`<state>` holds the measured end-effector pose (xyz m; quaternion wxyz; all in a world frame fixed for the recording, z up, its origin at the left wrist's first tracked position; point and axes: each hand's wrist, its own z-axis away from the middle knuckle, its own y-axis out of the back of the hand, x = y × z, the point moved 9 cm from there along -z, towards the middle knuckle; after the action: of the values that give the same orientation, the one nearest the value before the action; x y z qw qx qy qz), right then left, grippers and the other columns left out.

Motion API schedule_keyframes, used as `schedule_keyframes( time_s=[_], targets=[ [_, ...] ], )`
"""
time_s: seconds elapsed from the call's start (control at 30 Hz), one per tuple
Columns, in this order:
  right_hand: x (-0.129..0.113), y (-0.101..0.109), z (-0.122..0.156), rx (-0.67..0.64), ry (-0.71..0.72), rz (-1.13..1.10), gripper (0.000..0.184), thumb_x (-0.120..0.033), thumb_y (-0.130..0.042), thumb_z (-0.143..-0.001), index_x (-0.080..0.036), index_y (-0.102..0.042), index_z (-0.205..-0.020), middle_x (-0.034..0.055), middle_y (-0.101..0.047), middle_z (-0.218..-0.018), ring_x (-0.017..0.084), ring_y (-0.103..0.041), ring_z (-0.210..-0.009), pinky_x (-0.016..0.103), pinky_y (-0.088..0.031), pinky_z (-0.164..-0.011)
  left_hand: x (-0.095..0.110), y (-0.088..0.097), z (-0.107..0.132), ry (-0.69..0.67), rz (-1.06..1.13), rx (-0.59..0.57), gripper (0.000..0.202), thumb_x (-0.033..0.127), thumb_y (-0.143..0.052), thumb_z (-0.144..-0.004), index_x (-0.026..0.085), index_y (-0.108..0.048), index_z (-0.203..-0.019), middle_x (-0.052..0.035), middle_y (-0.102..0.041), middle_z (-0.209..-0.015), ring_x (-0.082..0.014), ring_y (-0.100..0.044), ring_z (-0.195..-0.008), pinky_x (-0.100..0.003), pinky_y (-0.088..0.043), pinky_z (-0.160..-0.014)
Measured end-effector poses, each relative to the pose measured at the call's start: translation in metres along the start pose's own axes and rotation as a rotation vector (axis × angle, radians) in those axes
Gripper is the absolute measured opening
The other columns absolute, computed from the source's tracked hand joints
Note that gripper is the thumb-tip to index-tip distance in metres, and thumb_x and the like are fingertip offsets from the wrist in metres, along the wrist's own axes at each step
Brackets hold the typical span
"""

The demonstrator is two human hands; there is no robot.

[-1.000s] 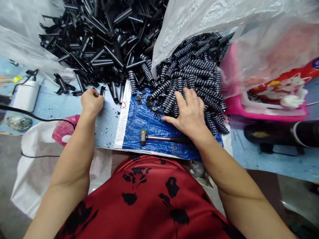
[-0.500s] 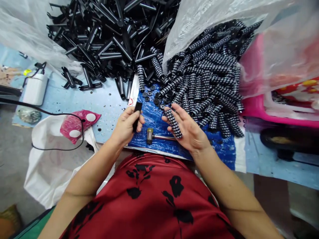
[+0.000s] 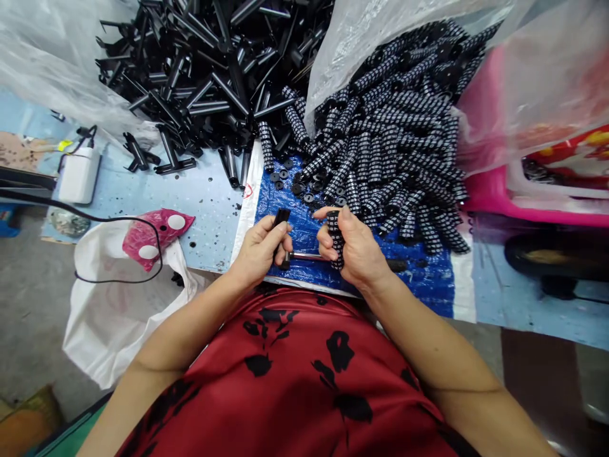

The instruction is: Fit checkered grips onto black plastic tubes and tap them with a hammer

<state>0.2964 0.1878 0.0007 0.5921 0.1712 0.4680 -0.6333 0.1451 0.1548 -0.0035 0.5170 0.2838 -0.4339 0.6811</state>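
My left hand [image 3: 259, 251] is closed on a black plastic piece [image 3: 281, 218], which points up and away from me. In my right hand [image 3: 362, 252] is a black cylinder with rows of white markings [image 3: 335, 236], wrapped by the fingers with the thumb near its top. The two held parts are a short way apart, over a blue plastic sheet [image 3: 304, 282]. Behind them lies a hammer [image 3: 309, 256], its head partly covered by my left hand. Small black discs [image 3: 276, 177] lie just beyond my hands.
A heap of black plastic pieces [image 3: 190, 95] fills the back left. Marked cylinders [image 3: 385, 146] are piled at the back right, beside a pink bin [image 3: 485, 197]. Left are a pink packet [image 3: 157, 236], a white bag [image 3: 102, 317], a white device [image 3: 78, 174] and a black cable [image 3: 114, 218].
My right fingers have curled around the marked cylinder, which now stands more upright. My left hand has moved right and slightly nearer with the black piece, covering part of the hammer head.
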Motion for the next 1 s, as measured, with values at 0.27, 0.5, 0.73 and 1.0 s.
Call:
schedule_keyframes(
  time_s=[0.27,0.5,0.73,1.0],
  targets=[
    [-0.002,0.005,0.002,0.250,0.134,-0.171,0.068,-0.079,-0.072,-0.080,-0.017,-0.063,-0.105,0.0050,-0.069,-0.098,0.011,-0.067,-0.081,0.024,-0.057,-0.069,0.025,-0.040,0.001,-0.388,-0.324,-0.021,0.041,0.048,-0.090,-0.082,0.016,-0.071,-0.099,-0.0008,-0.066,-0.084,-0.0077,-0.048,-0.062,-0.023,-0.040,-0.058],
    [-0.031,0.011,0.013,0.073,0.521,0.516,0.099,-0.080,-0.069,-0.084,-0.024,-0.042,-0.160,0.0146,-0.039,-0.167,0.028,-0.050,-0.153,0.040,-0.060,-0.111,0.028,-0.039,-0.007,-0.336,-0.339,-0.046,0.030,0.042,-0.081,-0.089,0.015,-0.075,-0.098,-0.0015,-0.064,-0.080,-0.0114,-0.051,-0.069,-0.024,-0.042,-0.064],
    [-0.043,-0.010,0.055,-0.010,1.129,1.212,0.114,-0.052,-0.086,-0.081,-0.021,-0.027,-0.173,0.0183,-0.047,-0.160,0.033,-0.049,-0.153,0.051,-0.054,-0.123,0.019,-0.031,-0.001,-0.242,-0.323,-0.105,0.044,0.058,-0.071,-0.098,0.015,-0.067,-0.088,-0.0004,-0.058,-0.070,-0.0111,-0.049,-0.065,-0.026,-0.039,-0.062],
    [-0.032,-0.010,0.057,-0.005,1.057,1.180,0.116,-0.060,-0.087,-0.077,-0.018,-0.032,-0.170,0.0191,-0.052,-0.156,0.034,-0.055,-0.148,0.050,-0.058,-0.120,0.012,-0.035,0.000,-0.262,-0.195,-0.051,0.053,0.069,-0.062,-0.101,0.017,-0.061,-0.090,-0.0031,-0.061,-0.081,-0.0123,-0.054,-0.075,-0.026,-0.043,-0.066]
  ],
)
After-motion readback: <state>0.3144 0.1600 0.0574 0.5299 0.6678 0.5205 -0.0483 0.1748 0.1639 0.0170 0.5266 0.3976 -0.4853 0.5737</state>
